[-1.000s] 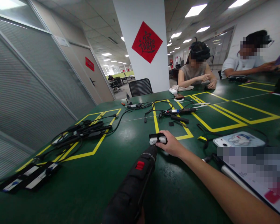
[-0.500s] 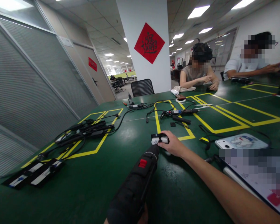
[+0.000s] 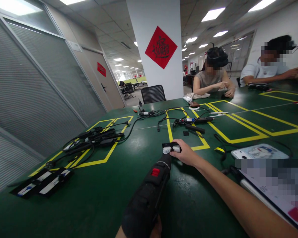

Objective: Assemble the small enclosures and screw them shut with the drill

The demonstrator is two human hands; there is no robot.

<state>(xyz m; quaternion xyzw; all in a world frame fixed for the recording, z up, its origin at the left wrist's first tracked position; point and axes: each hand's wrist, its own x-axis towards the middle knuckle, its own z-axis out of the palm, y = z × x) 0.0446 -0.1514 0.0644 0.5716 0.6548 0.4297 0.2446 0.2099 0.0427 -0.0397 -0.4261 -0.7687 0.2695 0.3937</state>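
From the bottom edge, my left hand (image 3: 157, 228) is wrapped round the grip of a black cordless drill (image 3: 145, 198) with a red switch on top; most of that hand is hidden beneath the tool. The drill points away from me, its nose meeting a small black-and-white piece (image 3: 167, 150) on the green table. Reaching in from the right, my right hand (image 3: 186, 154) is closed on the piece's right side, fingertips and thumb pinching it. Whether a bit enters the piece is hidden by the drill's nose.
Tangled black cables (image 3: 101, 137) and two dark strips with white labels (image 3: 49, 185) lie on the left. Beyond my right hand are a pen-like tool (image 3: 191, 120) and a black bar (image 3: 195, 129). A phone (image 3: 260, 151) lies at right. Two people sit at the far right.
The whole view has shifted slightly. The drill's rear has swung a little to the right, while its nose stays at the small piece and my right hand keeps its pinch.
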